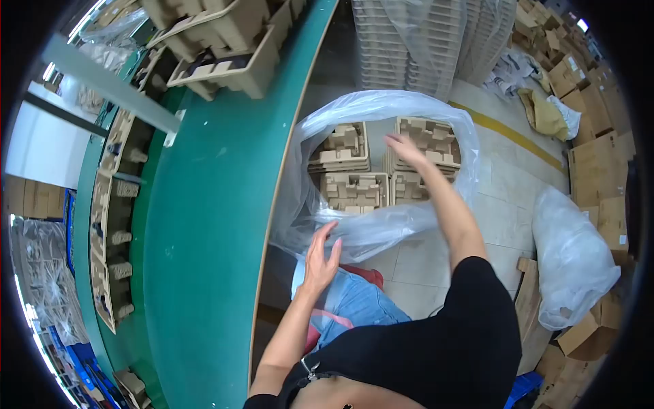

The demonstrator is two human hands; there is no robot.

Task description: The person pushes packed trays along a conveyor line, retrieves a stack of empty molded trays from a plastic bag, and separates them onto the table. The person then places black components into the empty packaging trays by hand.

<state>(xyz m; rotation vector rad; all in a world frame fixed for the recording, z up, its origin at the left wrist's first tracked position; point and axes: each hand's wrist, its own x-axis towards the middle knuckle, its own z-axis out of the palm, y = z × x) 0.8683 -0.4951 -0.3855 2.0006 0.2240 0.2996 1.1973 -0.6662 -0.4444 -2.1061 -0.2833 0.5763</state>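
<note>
Stacks of moulded pulp trays [354, 191] stand in a large clear plastic bag [385, 102] whose mouth is spread wide around them. My right hand [407, 150] reaches over the bag's opening, between the two far stacks, and its fingers look extended with nothing seen in them. Near the bag's close edge, my left hand [321, 258] is raised with thumb and fingers apart and holds nothing. It is just in front of the crumpled plastic, beside the edge of the green table [211, 225].
More pulp trays [231, 68] sit on the table's far end, others in a row along its left side. Tall wrapped tray stacks [409, 41] stand beyond the bag. A filled plastic bag [572, 259] and cardboard boxes [593, 163] are on the right.
</note>
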